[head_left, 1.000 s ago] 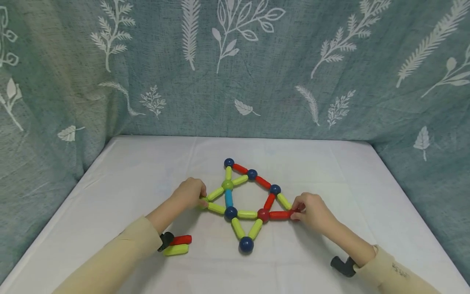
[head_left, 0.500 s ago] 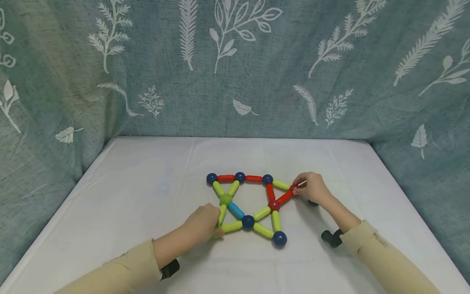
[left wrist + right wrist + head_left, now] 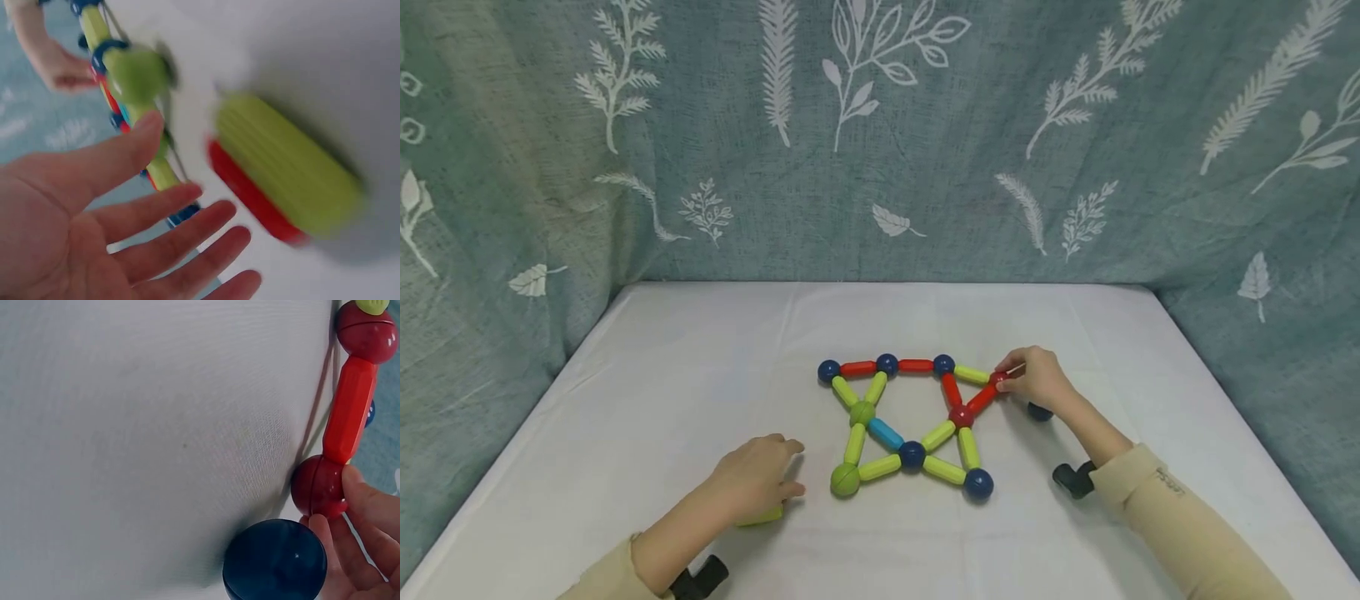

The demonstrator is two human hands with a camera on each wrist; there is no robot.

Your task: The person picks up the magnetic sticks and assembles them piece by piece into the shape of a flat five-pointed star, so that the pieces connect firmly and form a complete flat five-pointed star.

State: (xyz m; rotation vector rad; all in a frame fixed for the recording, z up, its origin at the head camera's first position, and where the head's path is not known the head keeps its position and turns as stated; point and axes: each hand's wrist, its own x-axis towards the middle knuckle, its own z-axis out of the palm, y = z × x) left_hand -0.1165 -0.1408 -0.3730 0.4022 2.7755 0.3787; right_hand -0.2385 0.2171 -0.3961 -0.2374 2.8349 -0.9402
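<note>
A flat frame of coloured rods and balls lies mid-table, with a green ball (image 3: 845,480) at its near left corner and a blue rod (image 3: 886,434) inside it. My right hand (image 3: 1036,379) pinches a red ball (image 3: 317,486) at the frame's right corner, joined to a red rod (image 3: 351,409). A loose dark blue ball (image 3: 275,561) lies beside that hand. My left hand (image 3: 758,479) holds nothing, its fingers spread in the left wrist view. Close to its fingertips lie a loose yellow-green rod (image 3: 287,164) and a red rod (image 3: 253,194), side by side; in the head view the hand mostly covers them.
The table wears a white cloth (image 3: 715,342). A blue-green curtain (image 3: 820,217) with white leaf prints hangs behind and at both sides. Dark wrist devices show under both arms, the right one (image 3: 1072,481) near the tabletop.
The frame has turned on the table, its right corner moving away from me with my right hand. My left hand has let go of the green ball and drawn back left toward the loose rods.
</note>
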